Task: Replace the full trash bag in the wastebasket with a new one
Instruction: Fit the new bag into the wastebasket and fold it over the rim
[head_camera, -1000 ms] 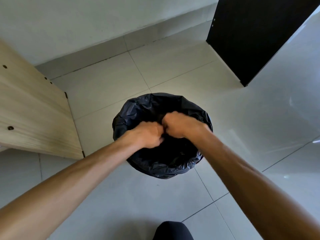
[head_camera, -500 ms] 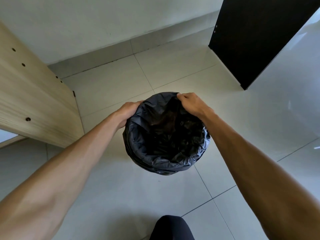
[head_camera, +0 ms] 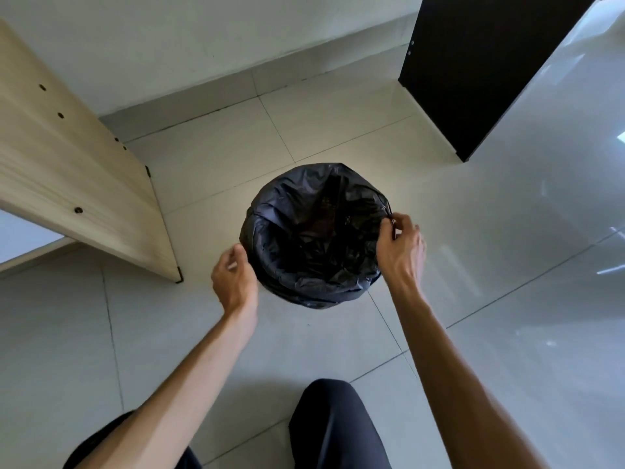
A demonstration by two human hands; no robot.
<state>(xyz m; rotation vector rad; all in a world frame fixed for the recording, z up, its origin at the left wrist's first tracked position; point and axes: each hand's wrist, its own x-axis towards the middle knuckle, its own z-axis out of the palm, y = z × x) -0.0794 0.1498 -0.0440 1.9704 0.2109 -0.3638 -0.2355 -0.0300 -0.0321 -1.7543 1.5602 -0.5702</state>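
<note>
**Black bag fitted over the wastebasket rim**

The wastebasket point(head_camera: 314, 292) is seen standing on the tiled floor point(head_camera: 338, 350), between a pale wooden panel point(head_camera: 67, 177) on the left and a dark panel point(head_camera: 473, 62) on the right. It is lined with a black bag point(head_camera: 304, 231), whose edge is folded over the rim all round. The bag's drawstring is pinched at the right rim between thumb and fingertips of the right hand point(head_camera: 402, 248). The left hand point(head_camera: 233, 279) is held just beside the left rim with its fingers loosely curled; whether the bag is touched by it cannot be told. Dark-trousered knees point(head_camera: 338, 428) are seen below.
</note>
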